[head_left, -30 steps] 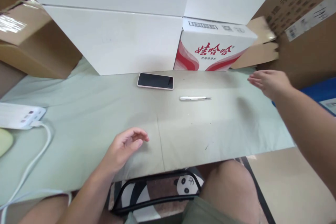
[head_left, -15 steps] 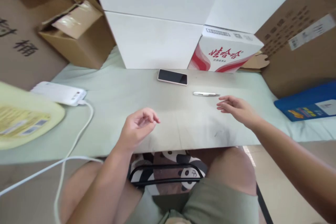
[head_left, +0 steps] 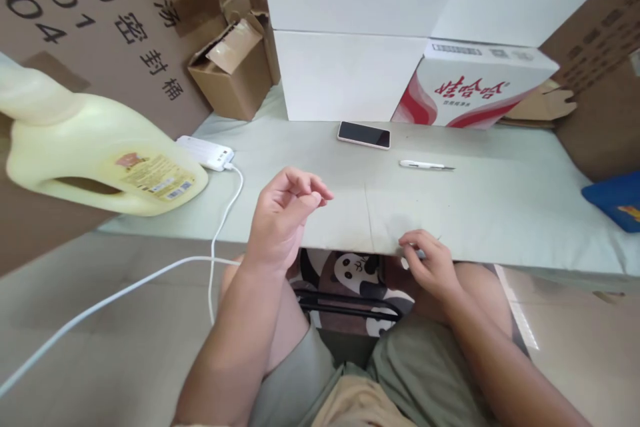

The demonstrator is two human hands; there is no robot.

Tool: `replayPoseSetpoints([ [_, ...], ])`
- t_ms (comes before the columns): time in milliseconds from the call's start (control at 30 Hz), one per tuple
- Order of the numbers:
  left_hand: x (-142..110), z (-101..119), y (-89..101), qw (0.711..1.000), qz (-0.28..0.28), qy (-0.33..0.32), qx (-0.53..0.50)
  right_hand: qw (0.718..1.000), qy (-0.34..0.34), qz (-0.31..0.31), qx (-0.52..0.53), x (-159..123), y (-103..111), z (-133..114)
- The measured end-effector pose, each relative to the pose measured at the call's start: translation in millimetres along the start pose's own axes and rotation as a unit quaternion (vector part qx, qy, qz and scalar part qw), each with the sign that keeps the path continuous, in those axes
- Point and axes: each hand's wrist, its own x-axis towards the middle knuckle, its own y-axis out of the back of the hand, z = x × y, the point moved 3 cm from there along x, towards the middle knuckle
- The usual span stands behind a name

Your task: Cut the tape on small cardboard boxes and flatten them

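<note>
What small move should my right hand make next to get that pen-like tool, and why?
Probably ease your right hand forward, toward the white handle of the pen-like tool. The hand is by the front edge of the table, short of the tool, whose thin dark tip points right, so aiming for the handle should keep fingers clear.

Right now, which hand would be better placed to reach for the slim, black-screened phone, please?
Probably the left hand, which is nearer the phone across pale-green cloth; the right hand is farther off, by the cloth's near edge.
</note>
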Motion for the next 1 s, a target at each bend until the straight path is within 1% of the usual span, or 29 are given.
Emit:
replayPoseSetpoints([
  [133,-11,-11,-25.5,0.999,-0.011,0.024,0.028,0.999,-0.038,0.024,0.02,4,-4,12],
  [233,-21,-18,-35.8,0.998,-0.01,0.043,0.045,0.997,-0.054,0.03,0.044,5,-6,15],
  [367,-35,-29,-32.9,0.995,0.024,0.069,0.062,0.994,-0.08,0.036,0.069,4,-5,16],
  [500,-39,-42,-30.6,0.992,0.052,0.091,0.074,0.99,-0.103,0.046,0.084,1,-1,18],
  [567,-38,-48,-35.7,0.991,0.058,0.099,0.073,0.989,-0.11,0.05,0.088,-2,2,19],
  [633,-36,-53,-44.6,0.991,0.057,0.102,0.071,0.988,-0.115,0.055,0.09,-3,3,19],
  [767,-31,-61,-65.4,0.992,0.03,0.102,0.07,0.987,-0.116,0.058,0.094,-2,2,16],
  [833,-28,-63,-72.0,0.992,0.021,0.1,0.069,0.988,-0.111,0.051,0.1,1,-1,13],
  [900,-19,-63,-72.5,0.993,0.023,0.091,0.071,0.988,-0.104,0.04,0.106,4,-4,10],
  [933,-13,-63,-69.5,0.993,0.027,0.085,0.075,0.988,-0.101,0.035,0.108,5,-5,8],
  [1000,4,-60,-54.5,0.993,0.046,0.063,0.089,0.989,-0.098,0.027,0.109,7,-7,7],
])
